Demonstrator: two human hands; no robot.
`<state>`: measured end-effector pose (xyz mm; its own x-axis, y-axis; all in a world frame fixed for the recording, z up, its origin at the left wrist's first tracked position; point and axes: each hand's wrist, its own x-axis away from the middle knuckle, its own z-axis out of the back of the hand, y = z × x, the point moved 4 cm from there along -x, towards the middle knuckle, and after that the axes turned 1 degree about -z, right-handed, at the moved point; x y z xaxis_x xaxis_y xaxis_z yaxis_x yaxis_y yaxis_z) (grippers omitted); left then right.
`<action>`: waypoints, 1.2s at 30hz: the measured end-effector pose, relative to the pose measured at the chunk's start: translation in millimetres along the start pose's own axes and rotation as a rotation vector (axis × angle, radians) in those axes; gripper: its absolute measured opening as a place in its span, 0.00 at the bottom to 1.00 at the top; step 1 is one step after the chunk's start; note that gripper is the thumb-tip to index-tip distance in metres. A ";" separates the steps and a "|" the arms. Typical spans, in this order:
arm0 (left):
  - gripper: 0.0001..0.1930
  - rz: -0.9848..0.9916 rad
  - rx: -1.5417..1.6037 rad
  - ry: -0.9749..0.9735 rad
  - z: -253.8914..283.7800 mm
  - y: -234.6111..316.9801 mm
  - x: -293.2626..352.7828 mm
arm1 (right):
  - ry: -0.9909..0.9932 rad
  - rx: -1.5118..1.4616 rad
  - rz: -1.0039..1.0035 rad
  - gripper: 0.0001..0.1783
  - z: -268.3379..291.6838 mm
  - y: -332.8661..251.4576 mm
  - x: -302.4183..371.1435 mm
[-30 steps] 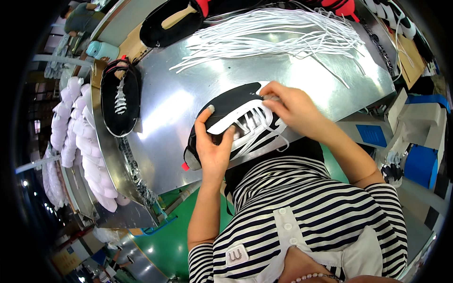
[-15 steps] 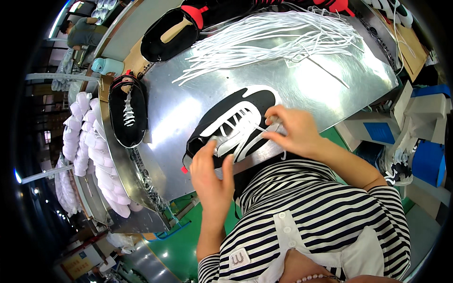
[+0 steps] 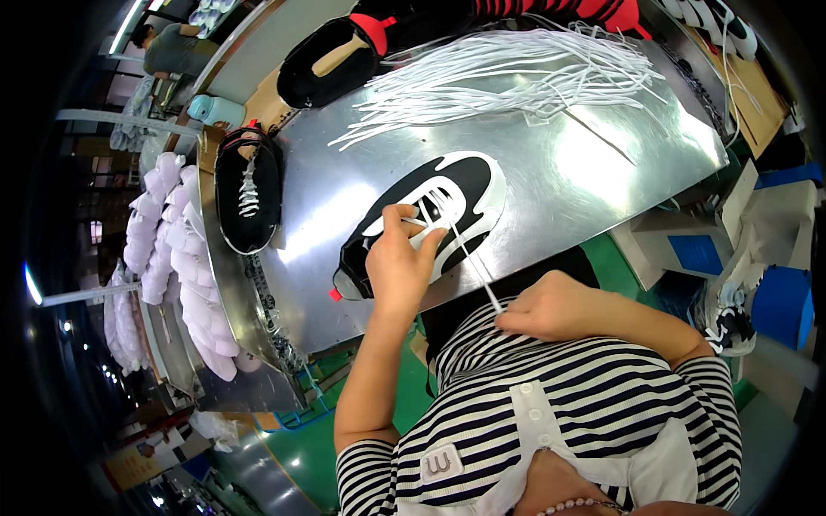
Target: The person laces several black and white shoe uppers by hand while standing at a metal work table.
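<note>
A black-and-white shoe upper (image 3: 471,179) lies on the metal table in front of me, its heel with a red tab toward the lower left. A white shoelace (image 3: 474,258) runs through the eyelets near its toe. My left hand (image 3: 403,262) grips the upper across its lacing opening, thumb on one side and fingers on the other. Down by the table's near edge, my right hand (image 3: 555,308) is closed around the lace. The lace stretches taut from the eyelets to that hand. My left fingers hide part of the eyelet rows.
A bundle of white laces (image 3: 508,73) spreads over the far side of the metal table (image 3: 327,185). Black shoe uppers stand at the left (image 3: 249,189) and far left (image 3: 331,64). Pale stacked pieces (image 3: 185,258) hang beyond the left edge. Boxes (image 3: 688,241) stand at right.
My right hand has moved from the upper down toward my body, drawing the lace straight. My left hand has shifted up and right onto the lacing opening.
</note>
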<state>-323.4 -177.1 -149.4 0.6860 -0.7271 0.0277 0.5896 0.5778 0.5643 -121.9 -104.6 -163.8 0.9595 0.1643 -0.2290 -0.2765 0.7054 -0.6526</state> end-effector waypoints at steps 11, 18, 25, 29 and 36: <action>0.16 -0.040 0.119 -0.142 -3.3 -22.4 15.6 | 0.428 -0.669 -0.727 0.10 5.2 62.5 -22.9; 0.11 -0.302 0.132 0.077 12.0 31.3 17.0 | 0.608 -0.678 -0.687 0.11 16.2 73.5 -43.5; 0.03 -0.499 -0.049 0.303 18.0 58.4 26.4 | 0.565 -1.086 -0.666 0.10 4.9 54.9 -33.8; 0.04 -0.524 -0.041 0.410 26.6 37.8 5.8 | 0.308 -0.774 -0.602 0.06 -14.1 43.8 2.7; 0.09 -0.265 0.064 0.000 -25.4 4.7 -0.7 | 0.447 -0.699 -0.768 0.12 30.2 52.3 -18.5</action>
<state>-310.3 -164.5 -167.7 0.5118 -0.8496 -0.1277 0.7203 0.3433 0.6028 -152.4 -49.9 -171.9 0.8218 -0.5067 0.2605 0.2734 -0.0504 -0.9606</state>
